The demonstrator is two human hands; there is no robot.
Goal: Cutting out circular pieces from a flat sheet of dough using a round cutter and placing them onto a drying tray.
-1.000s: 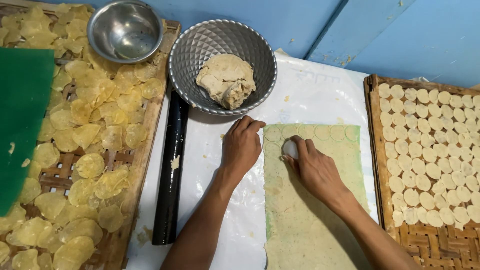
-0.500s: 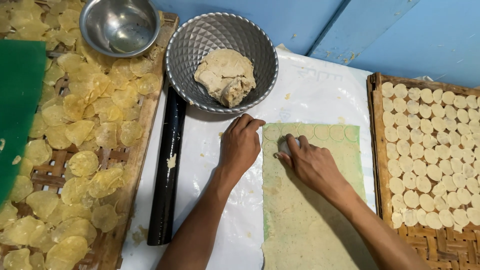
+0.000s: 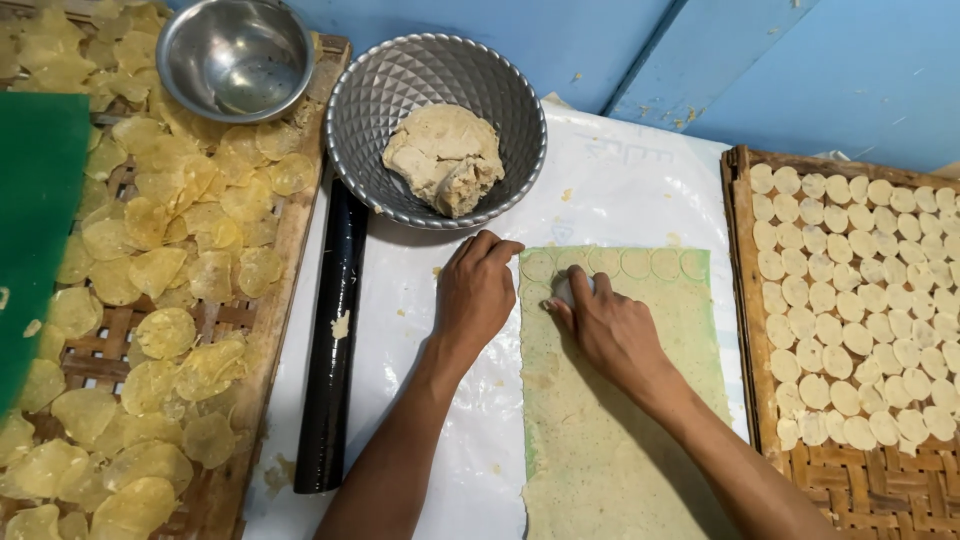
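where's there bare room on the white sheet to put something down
Bare white sheet lies between the ribbed bowl and the right tray, above the dough sheet. Another strip runs between the black roller and left hand. Both trays are crowded; the right hand presses a cutter.

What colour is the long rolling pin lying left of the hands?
Black, with a pale smear of dough on it; the rolling pin shows in the head view.

Count: 2 hands, left hand (image 3: 475,295), right hand (image 3: 610,330). 2 bowls, far: steel bowl (image 3: 235,55), patterned bowl (image 3: 370,120). 1 dough sheet (image 3: 610,440). 1 black roller (image 3: 335,330). 2 woven trays: left tray (image 3: 275,310), right tray (image 3: 880,490).
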